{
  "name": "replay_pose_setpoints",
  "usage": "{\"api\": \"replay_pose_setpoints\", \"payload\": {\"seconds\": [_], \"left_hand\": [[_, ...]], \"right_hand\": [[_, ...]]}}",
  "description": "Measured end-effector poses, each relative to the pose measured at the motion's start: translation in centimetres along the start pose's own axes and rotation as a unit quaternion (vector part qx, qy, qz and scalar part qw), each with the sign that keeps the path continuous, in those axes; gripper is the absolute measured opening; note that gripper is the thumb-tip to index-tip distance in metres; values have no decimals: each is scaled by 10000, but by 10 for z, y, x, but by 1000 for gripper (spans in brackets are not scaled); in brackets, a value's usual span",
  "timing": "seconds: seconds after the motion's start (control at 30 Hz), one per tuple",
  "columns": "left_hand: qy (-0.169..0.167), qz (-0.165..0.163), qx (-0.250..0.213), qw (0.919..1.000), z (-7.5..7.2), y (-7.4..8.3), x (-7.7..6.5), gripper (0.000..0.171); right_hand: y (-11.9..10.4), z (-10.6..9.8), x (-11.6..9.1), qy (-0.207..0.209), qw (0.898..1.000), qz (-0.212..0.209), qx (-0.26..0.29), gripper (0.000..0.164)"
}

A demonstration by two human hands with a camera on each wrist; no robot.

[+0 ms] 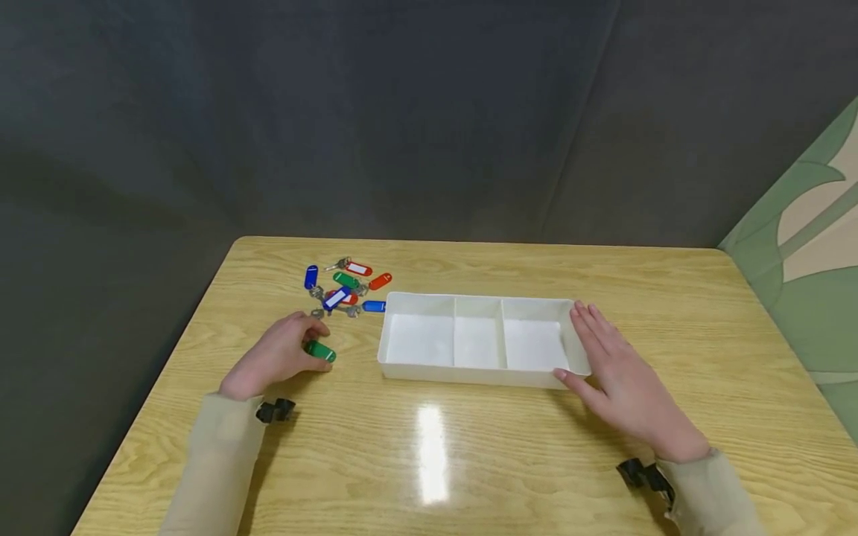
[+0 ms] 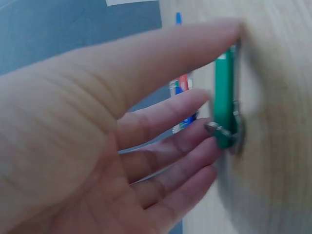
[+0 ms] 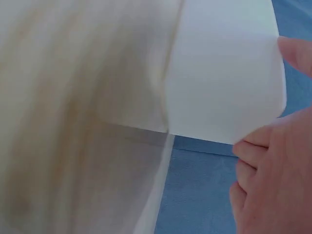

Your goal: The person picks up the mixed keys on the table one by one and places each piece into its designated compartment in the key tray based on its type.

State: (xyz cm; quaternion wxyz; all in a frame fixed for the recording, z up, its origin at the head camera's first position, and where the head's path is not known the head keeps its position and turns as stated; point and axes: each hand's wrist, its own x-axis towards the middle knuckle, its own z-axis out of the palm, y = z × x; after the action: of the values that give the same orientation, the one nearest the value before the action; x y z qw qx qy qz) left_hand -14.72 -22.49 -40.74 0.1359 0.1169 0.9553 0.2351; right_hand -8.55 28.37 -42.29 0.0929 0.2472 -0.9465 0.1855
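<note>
My left hand (image 1: 284,351) is low over the left of the table, its thumb and fingers spread apart around a green key tag (image 1: 319,351). In the left wrist view the tag (image 2: 224,100) is seen edge-on close to the tabletop, with a metal ring and key at one end. The thumb tip is at its other end, and the fingertips are beside it. My right hand (image 1: 623,383) rests against the right end of a white three-compartment tray (image 1: 469,376), fingers straight along the far corner and thumb at the near corner.
Several keys with blue, red and green tags (image 1: 337,298) lie in a loose cluster beyond my left hand. One blue tag (image 1: 374,306) lies against the tray's left end. A dark cloth partition (image 1: 429,149) stands behind the wooden table (image 1: 335,461).
</note>
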Motion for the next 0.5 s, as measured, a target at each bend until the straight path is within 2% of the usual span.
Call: {"api": "replay_pose_setpoints", "payload": {"seconds": [0.2, 0.33, 0.5], "left_hand": [[-243, -192, -172, 9994, -3, -1, 0, 38], [-287, -277, -235, 9989, -1, -1, 0, 25], [-288, -346, -215, 9988, 0, 0, 1, 19]], "right_hand": [[-6, -8, 6, -221, 9995, 216, 92, 91], [-12, -5, 12, -284, 9984, 467, 104, 92], [-14, 3, 22, -212, 9984, 522, -5, 98]]}}
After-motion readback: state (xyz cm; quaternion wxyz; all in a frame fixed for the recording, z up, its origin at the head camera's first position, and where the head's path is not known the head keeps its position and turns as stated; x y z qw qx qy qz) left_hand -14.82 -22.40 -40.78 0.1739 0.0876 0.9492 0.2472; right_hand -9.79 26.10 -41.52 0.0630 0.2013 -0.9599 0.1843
